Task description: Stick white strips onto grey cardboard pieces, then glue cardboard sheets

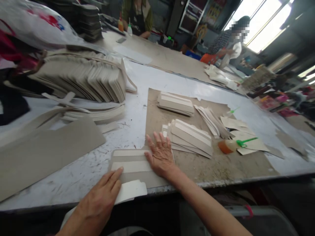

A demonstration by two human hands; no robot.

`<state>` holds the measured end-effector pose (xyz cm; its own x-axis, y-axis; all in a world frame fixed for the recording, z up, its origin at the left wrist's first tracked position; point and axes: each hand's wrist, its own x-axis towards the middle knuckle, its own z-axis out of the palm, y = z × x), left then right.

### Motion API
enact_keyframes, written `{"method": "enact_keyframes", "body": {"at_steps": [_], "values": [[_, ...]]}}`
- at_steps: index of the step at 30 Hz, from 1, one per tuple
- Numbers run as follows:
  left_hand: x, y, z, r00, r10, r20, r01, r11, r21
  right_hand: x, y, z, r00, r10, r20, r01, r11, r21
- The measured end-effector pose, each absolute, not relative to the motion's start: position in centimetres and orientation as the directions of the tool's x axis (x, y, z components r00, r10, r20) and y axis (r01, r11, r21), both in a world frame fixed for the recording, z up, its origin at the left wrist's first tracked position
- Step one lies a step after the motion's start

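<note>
A grey panel with pale strips across it (134, 177) lies at the table's front edge. My right hand (161, 157) presses flat on its right part, fingers spread. The fingertips of my left hand (100, 193) touch the panel's left side. White strips (133, 190) pass under that palm and stick out on both sides, so the hand seems to grip them; its thumb is hidden. Beyond my right hand lies a fanned stack of similar panels (190, 136). A glue bottle with a green nozzle (227, 146) lies on its side to the right.
A brown work sheet (241, 167) carries another panel stack (176, 103) and loose cream pieces (248, 139). At left stand a long row of grey pieces (86, 77) and a large grey sheet (49, 150). Two people (137, 18) (219, 49) are across the table.
</note>
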<state>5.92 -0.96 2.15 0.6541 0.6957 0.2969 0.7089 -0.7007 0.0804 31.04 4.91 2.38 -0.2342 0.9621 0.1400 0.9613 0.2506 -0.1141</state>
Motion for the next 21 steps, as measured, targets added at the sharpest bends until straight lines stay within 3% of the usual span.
{"method": "enact_keyframes", "body": {"at_steps": [3, 10, 12, 16, 18, 21], "values": [[6.8, -1.7, 1.7, 0.525, 0.764, 0.374, 0.776, -0.610, 0.157, 30.8, 5.0, 2.8, -0.244, 0.955, 0.167, 0.959, 0.263, -0.102], [6.8, -1.8, 1.7, 0.540, 0.786, 0.302, 0.782, -0.601, 0.166, 27.1, 5.2, 2.9, -0.387, 0.901, 0.193, 0.894, 0.418, -0.158], [6.4, -1.4, 1.8, 0.562, 0.752, 0.345, 0.765, -0.631, 0.130, 26.4, 5.3, 2.5, -0.377, 0.902, 0.209, 0.892, 0.415, -0.181], [5.7, -0.5, 1.1, 0.658, 0.646, 0.387, 0.674, -0.735, 0.081, 26.9, 4.9, 2.9, -0.324, 0.866, 0.380, 0.888, 0.417, -0.192], [5.5, -0.3, 0.6, 0.608, 0.698, 0.379, 0.694, -0.699, 0.174, 28.0, 3.8, 3.6, -0.241, 0.870, 0.430, 0.921, 0.344, -0.181], [5.3, -0.5, -0.2, 0.519, 0.748, 0.413, 0.681, -0.654, 0.329, 30.2, 1.1, 4.4, 0.058, 0.930, 0.363, 0.989, -0.004, -0.146]]}}
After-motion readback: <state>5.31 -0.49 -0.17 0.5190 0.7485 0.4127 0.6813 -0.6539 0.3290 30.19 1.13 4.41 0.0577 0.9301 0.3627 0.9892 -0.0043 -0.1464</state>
